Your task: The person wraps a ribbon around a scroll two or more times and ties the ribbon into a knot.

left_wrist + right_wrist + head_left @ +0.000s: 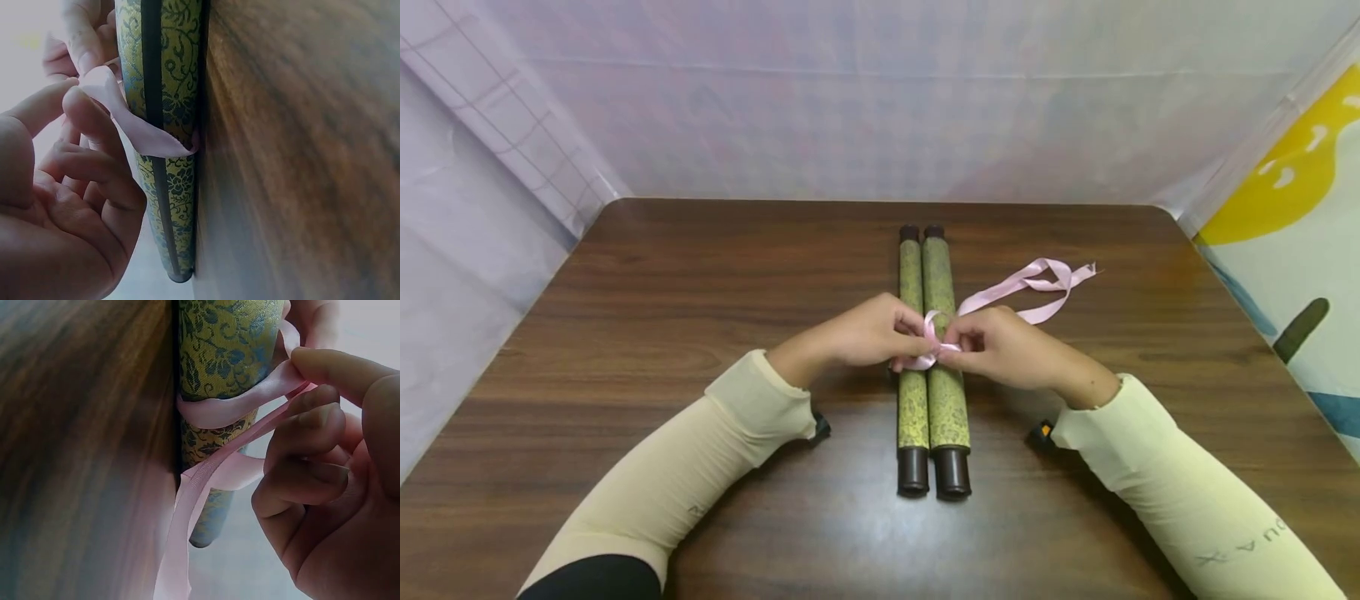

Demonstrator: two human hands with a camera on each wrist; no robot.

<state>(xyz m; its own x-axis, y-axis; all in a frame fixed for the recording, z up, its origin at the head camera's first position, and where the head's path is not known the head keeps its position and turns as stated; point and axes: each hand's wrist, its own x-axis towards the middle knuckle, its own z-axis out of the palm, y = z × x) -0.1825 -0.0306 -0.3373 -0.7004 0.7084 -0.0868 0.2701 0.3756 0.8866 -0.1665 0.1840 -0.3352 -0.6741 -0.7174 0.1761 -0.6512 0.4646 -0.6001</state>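
Two scrolls lie side by side on the table, a left scroll [913, 417] and a right scroll [950, 412], both in yellow-green patterned brocade with dark end knobs. A pink satin ribbon [1000, 289] passes around them at mid-length, its loose tails trailing to the right. Over the scrolls, my left hand [876, 333] pinches the ribbon between thumb and fingertip. Close beside it, my right hand [1011, 346] pinches the ribbon too. In the left wrist view a ribbon band [147, 134] runs under the brocade. The right wrist view shows ribbon strands [219, 412] leading to the right fingertips.
The brown wood-grain table [662, 275] extends on all sides of the scrolls. A pale curtain [865, 108] hangs behind its far edge. At the right is a white cloth with a yellow print [1285, 183].
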